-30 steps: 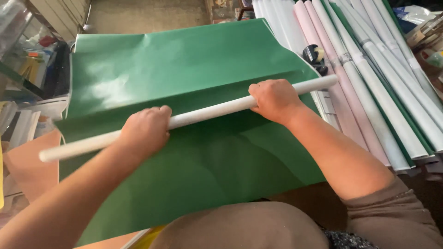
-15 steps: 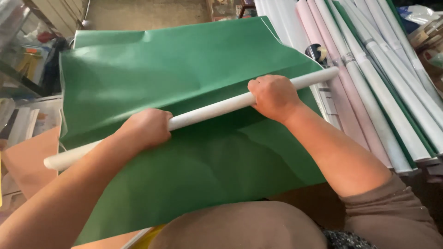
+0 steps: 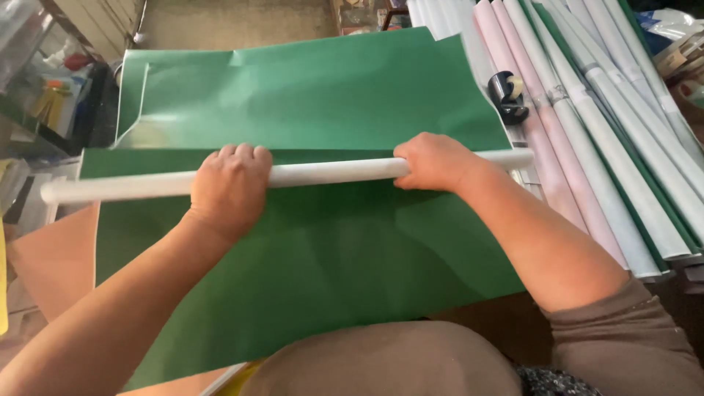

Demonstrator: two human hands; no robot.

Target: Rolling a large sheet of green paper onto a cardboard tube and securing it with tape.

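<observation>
A long white paper roll lies across a large green sheet of paper in front of me. My left hand grips the roll left of its middle, knuckles up. My right hand is closed around the roll nearer its right end. The roll runs almost level from the left edge of the sheet to past its right edge. A second part of the green sheet spreads out beyond the roll, creased near its far left corner.
Several long rolls in white, pink and green lie side by side at the right. A black tape dispenser rests on them. Cluttered shelves stand at the left. Brown cardboard shows under the sheet.
The roll has swung from a slant to nearly level, its left end risen. Both hands stayed closed on it and moved slightly away from me over the green sheet.
</observation>
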